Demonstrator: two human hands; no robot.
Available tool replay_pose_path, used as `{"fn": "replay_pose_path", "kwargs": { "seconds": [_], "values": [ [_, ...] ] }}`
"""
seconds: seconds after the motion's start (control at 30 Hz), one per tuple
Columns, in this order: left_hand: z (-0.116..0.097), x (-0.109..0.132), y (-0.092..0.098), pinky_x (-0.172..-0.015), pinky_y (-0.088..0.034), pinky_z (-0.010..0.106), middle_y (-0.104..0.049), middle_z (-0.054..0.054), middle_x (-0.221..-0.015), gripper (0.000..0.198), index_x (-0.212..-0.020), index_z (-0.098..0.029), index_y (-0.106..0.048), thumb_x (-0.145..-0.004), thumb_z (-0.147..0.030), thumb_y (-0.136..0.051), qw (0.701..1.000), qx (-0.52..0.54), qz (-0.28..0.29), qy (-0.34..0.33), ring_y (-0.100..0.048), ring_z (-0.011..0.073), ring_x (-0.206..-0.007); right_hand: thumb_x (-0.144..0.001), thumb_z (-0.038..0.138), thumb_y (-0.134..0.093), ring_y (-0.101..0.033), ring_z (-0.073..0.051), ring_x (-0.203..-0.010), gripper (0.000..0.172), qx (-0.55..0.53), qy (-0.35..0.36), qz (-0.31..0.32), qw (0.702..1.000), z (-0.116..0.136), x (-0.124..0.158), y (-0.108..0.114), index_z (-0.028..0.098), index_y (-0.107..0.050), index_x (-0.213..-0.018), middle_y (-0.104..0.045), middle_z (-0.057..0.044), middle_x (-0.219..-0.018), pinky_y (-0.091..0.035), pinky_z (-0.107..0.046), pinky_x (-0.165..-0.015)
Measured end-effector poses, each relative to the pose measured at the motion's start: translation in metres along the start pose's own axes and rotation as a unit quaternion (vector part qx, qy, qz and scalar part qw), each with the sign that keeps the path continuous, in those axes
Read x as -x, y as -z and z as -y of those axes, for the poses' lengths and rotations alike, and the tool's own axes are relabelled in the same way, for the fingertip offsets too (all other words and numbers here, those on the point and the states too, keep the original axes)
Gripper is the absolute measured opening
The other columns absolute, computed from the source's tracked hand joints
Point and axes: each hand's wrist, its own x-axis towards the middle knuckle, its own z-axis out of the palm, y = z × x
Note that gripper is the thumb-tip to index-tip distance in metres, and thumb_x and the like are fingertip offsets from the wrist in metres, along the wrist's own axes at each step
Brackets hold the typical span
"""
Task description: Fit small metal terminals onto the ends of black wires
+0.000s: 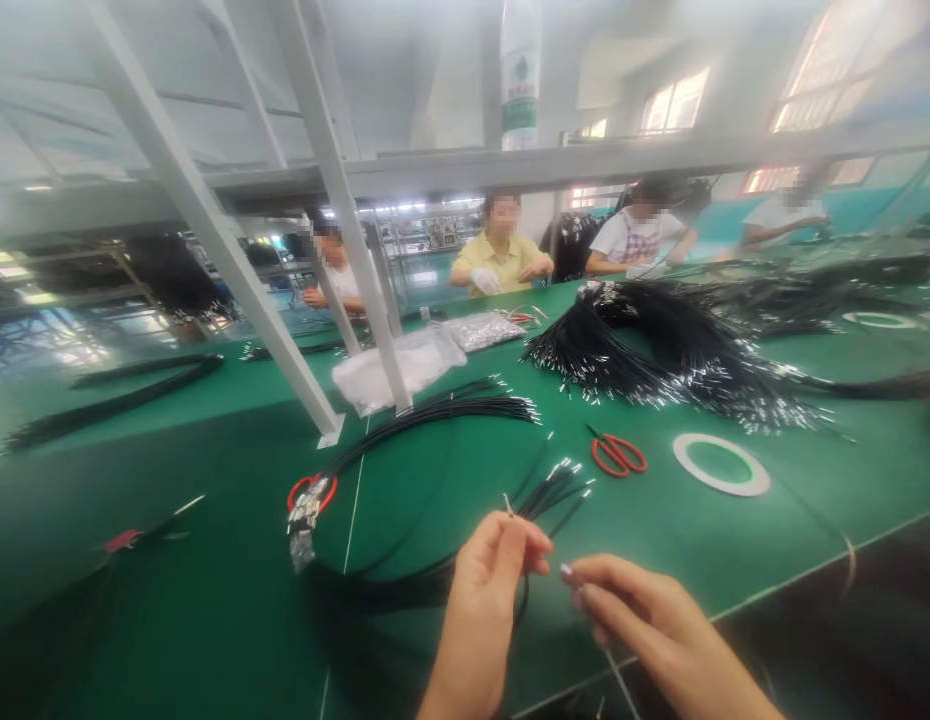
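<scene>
While I am watching from afar, the left hand (484, 570) is pinching a silver-tipped piece (508, 506), and the right hand (645, 612) is hovering just beside it.

I am seeing the left fingers clamped on that piece, its tip poking up above them, over the green tabletop (232, 570); a bundle of black cables (382, 594) is curving behind that hand, its pale ends fanning out beyond. The right thumb and forefinger are nearly meeting, with a pale strand (621, 684) showing below, but I cannot tell whether they are gripping it. Red-handled scissors (619, 456) and a white ring (685, 470) are lying farther off, before a large cable pile (660, 345).
</scene>
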Motion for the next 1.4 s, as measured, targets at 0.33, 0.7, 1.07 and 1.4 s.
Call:
{"fn": "replay_pose_path", "kwargs": {
  "seconds": [0.33, 0.7, 1.07, 1.4],
  "values": [
    [0.006, -0.001, -0.007, -0.061, -0.035, 0.026, -0.051, -0.002, -0.074, 0.006, -0.082, -0.016, -0.068, -0.08, -0.02, -0.064, 0.97, -0.225, 0.095, 0.004, -0.043, 0.0127, -0.065, -0.084, 0.053, -0.057, -0.053, -0.016, -0.056, 0.038, 0.009, -0.024, -0.021, 0.999, 0.006, 0.01, 0.006, 0.018, -0.069, -0.081, -0.057, 0.002, -0.057, -0.045, -0.027, -0.057],
    [0.012, 0.003, -0.014, -0.064, -0.037, 0.026, -0.06, 0.001, -0.074, 0.013, -0.077, -0.016, -0.068, -0.086, -0.022, -0.06, 0.967, -0.249, 0.031, -0.038, -0.052, 0.016, -0.069, -0.086, 0.044, -0.065, -0.065, -0.018, -0.081, 0.028, -0.069, 0.005, -0.035, 0.997, -0.001, 0.019, 0.013, 0.022, -0.071, -0.069, -0.069, -0.005, -0.116, -0.052, -0.027, -0.072],
    [0.038, 0.004, -0.022, -0.062, -0.035, 0.026, -0.057, 0.0, -0.07, 0.021, -0.081, -0.013, -0.065, -0.077, -0.034, -0.069, 0.997, -0.059, 0.018, 0.04, -0.045, 0.0133, -0.064, -0.085, 0.051, -0.064, -0.065, -0.025, -0.096, 0.039, -0.18, -0.033, -0.078, 0.98, 0.007, 0.025, 0.008, 0.021, -0.063, -0.061, -0.068, -0.01, -0.113, -0.053, -0.029, -0.073],
    [0.026, 0.007, -0.027, -0.059, -0.032, 0.024, -0.05, -0.003, -0.069, 0.016, -0.082, -0.014, -0.071, -0.073, -0.027, -0.074, 0.997, -0.04, 0.051, 0.042, -0.038, 0.0106, -0.061, -0.083, 0.048, -0.067, -0.067, -0.025, -0.09, 0.036, -0.16, -0.001, -0.08, 0.984, 0.002, 0.026, 0.004, 0.02, -0.066, -0.061, -0.069, -0.01, -0.112, -0.053, -0.032, -0.08]
  ]
}}
